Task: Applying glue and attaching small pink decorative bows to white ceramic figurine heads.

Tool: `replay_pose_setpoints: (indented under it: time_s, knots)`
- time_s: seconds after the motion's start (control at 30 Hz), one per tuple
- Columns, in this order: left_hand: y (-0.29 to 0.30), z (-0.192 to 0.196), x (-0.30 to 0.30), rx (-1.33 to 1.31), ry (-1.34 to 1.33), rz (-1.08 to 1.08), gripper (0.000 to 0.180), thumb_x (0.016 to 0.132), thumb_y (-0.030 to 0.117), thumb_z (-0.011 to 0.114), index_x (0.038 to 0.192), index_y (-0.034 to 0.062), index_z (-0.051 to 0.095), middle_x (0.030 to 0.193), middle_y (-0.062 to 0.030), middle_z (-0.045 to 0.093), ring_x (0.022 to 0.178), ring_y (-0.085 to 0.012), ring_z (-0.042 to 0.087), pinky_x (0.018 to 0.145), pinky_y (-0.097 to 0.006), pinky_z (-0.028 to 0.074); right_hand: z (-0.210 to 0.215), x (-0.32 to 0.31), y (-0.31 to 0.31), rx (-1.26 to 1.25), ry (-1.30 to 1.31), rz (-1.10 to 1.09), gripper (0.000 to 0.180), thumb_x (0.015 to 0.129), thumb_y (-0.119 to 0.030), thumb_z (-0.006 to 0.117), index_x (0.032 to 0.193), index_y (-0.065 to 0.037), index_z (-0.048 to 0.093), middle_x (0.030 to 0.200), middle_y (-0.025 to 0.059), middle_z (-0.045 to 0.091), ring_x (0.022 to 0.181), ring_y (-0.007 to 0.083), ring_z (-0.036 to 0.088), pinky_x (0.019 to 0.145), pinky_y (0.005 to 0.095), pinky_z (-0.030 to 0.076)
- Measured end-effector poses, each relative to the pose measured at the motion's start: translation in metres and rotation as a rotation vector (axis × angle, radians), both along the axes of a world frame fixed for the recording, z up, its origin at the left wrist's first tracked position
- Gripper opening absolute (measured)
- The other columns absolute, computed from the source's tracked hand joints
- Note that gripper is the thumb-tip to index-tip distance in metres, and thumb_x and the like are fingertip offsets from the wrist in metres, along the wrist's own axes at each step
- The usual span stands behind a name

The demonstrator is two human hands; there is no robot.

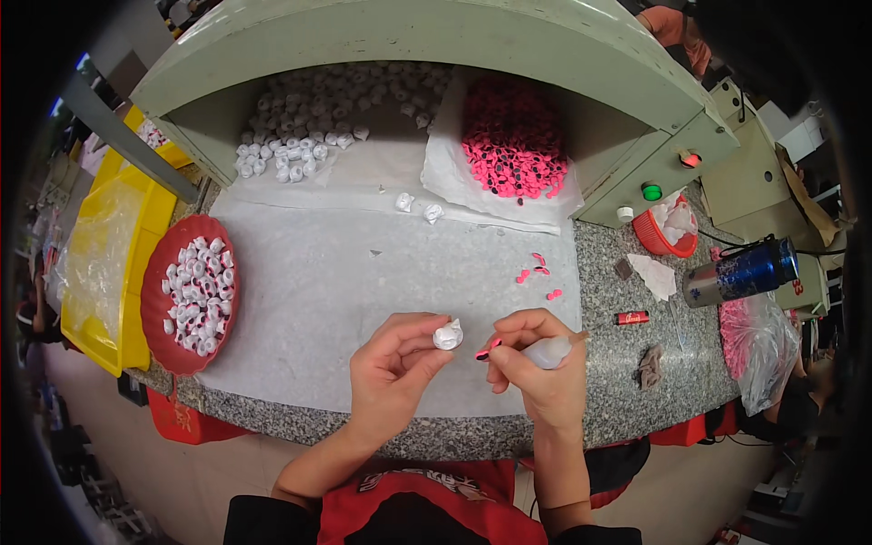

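Basically, left hand (pixel 392 371) pinches a small white piece (pixel 447 334) at its fingertips, raised toward centre so the face is reachable. Right hand (pixel 536 363) is closed round a small squeeze bottle (pixel 549 352) and nips a pink disc (pixel 485 349) at thumb tip, just beside the white piece. Both sit near, over white paper (pixel 318 291) on a speckled stone bench (pixel 627 400). Loose pink discs (pixel 536 269) lie a little farther off. Left: red plate (pixel 156 300) of white pieces, yellow bins (pixel 136 218). Far: white heap (pixel 309 118), pink heap (pixel 513 136) under a green hood (pixel 436 36). Right: blue flask (pixel 745 271).
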State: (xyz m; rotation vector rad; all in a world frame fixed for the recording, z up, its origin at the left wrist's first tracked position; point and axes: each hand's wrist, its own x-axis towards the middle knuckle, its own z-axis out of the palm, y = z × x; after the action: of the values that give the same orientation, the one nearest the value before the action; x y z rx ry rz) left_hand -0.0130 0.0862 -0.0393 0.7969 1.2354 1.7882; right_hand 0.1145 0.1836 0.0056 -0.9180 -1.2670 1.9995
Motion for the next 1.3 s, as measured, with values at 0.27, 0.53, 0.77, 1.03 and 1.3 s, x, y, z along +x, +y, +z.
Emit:
replay_pose_setpoints:
  time_s: [0.27,0.53,0.77,1.03,1.3]
  knots:
    - [-0.004,0.006,-0.003,0.050,0.058,0.022,0.032,0.077,-0.015,0.053,0.107,-0.0038,0.054,0.111,-0.0130,0.049,0.099,-0.0206,0.056,0.084,-0.028,0.049,-0.012,-0.011,-0.013,0.269,-0.093,0.049,0.010,0.067,0.005,0.067,0.074,0.002,0.062,0.072,0.0083,0.059,0.060,0.0105,0.055,0.048,0.0195,0.044]
    - [-0.008,0.012,-0.011,0.087,0.039,-0.072,0.029,0.076,-0.014,0.054,0.104,-0.0057,0.056,0.110,-0.0168,0.051,0.099,-0.0218,0.055,0.085,-0.030,0.050,-0.011,-0.012,-0.017,0.278,-0.133,0.000,0.013,0.067,0.005,0.068,0.078,0.001,0.063,0.073,0.0067,0.059,0.061,0.0091,0.054,0.049,0.0198,0.043]
    - [-0.005,0.015,-0.001,0.057,0.075,0.004,0.026,0.077,-0.012,0.055,0.102,-0.0051,0.058,0.108,-0.0161,0.053,0.097,-0.0220,0.057,0.082,-0.029,0.051,-0.015,-0.009,-0.016,0.404,-0.120,0.023,0.021,0.064,0.007,0.069,0.084,0.000,0.065,0.074,0.0050,0.060,0.068,0.0091,0.054,0.059,0.0202,0.041]
    - [-0.005,0.012,0.000,0.040,0.397,0.039,0.020,0.076,-0.008,0.058,0.096,-0.0033,0.060,0.099,-0.0160,0.058,0.088,-0.0193,0.059,0.073,-0.026,0.051,-0.016,-0.005,-0.009,0.458,-0.139,0.056,0.020,0.061,0.008,0.070,0.079,0.000,0.066,0.072,0.0063,0.060,0.064,0.0099,0.055,0.056,0.0206,0.042]
    - [-0.006,0.004,-0.001,0.020,-0.010,-0.023,0.023,0.079,-0.005,0.057,0.102,-0.0038,0.057,0.098,-0.0148,0.060,0.090,-0.0195,0.059,0.075,-0.027,0.051,-0.021,-0.006,-0.007,0.494,-0.107,0.094,0.019,0.061,0.006,0.073,0.078,0.000,0.066,0.070,0.0065,0.060,0.063,0.0104,0.055,0.055,0.0210,0.042]
